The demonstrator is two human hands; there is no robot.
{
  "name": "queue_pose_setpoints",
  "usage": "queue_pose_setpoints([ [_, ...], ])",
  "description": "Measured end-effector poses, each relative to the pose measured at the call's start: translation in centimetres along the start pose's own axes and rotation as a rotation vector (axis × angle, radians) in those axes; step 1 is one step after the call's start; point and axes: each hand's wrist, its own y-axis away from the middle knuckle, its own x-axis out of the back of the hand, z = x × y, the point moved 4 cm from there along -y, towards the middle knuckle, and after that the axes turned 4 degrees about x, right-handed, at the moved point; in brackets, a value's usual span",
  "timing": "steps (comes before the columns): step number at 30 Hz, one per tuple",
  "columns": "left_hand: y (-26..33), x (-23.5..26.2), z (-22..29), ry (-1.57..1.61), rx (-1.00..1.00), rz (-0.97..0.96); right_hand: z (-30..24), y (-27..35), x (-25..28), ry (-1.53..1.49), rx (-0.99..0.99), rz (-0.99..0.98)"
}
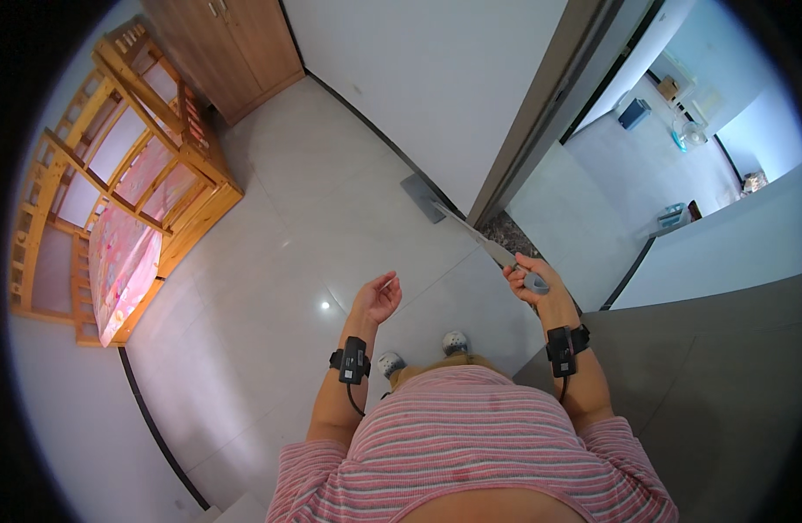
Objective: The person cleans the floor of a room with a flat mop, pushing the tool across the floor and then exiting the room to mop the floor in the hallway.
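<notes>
My right hand [529,277] is closed round the upper end of a grey flat mop [491,248]. Its handle slants away to the far left, ending in a rectangular grey head [424,199] on the floor, close to the wall's dark skirting. My left hand [380,299] hangs over the floor tiles with its palm partly showing and its fingers loosely bent, touching nothing that I can make out. A black device is strapped to each of my wrists.
A wooden bunk bed [200,213] with a pink mattress [126,240] stands at the left, beside a brown wardrobe [235,57]. A door frame [540,109] and stone threshold [504,234] lead to another room, where a blue bin [634,114] and a fan [694,133] stand.
</notes>
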Motion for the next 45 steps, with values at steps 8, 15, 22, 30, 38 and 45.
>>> queue_pose_setpoints([
  [8,0.3,1.0,0.6,0.016,-0.021,0.012,-2.9,-2.3,-3.7,0.086,0.171,-0.076],
  [15,1.9,1.1,0.5,0.047,-0.084,0.072,-2.0,-4.1,-3.8,-0.025,0.146,-0.083],
  [22,2.6,2.8,2.0,0.082,-0.119,0.067,-0.9,-5.1,-2.4,-0.322,0.124,-0.073],
  [30,2.1,1.4,1.6,0.055,-0.079,0.034,0.1,-3.2,-2.4,-0.313,0.11,0.086],
  [38,1.0,1.2,1.0,0.031,-0.047,0.022,0.4,-0.2,-2.2,-0.209,0.108,0.135],
  [45,1.2,1.7,0.3,0.021,-0.028,0.062,-0.3,-0.9,3.6,0.089,0.119,-0.019],
])
